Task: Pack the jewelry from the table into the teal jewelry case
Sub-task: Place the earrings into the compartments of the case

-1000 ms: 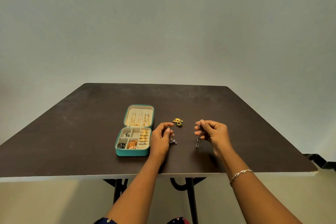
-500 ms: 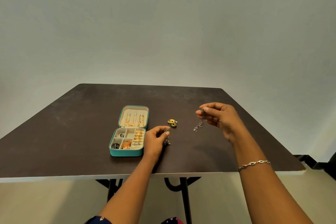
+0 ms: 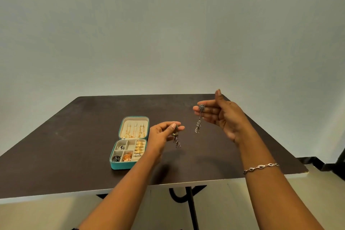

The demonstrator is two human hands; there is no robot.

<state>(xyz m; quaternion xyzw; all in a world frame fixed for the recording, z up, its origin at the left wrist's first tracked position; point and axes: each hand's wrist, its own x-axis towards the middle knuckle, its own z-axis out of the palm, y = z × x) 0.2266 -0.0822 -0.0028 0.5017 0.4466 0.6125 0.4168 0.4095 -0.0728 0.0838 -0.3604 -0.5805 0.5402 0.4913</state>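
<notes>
Head view: left grip (image 3: 162, 133) pinching drop earring (image 3: 177, 142), right grip (image 3: 225, 115) pinching second earring (image 3: 198, 124) over bench (image 3: 74, 145). Risk: fingertip pinch slipping, dangles snagging teal jewelry case (image 3: 123, 165) dividers.

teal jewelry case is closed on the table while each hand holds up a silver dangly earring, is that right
No, the teal jewelry case is open, lid tipped back, as the head view shows. It does sit on the table, and the left hand and right hand each hold up a silver dangly earring: left earring, right earring.
</notes>
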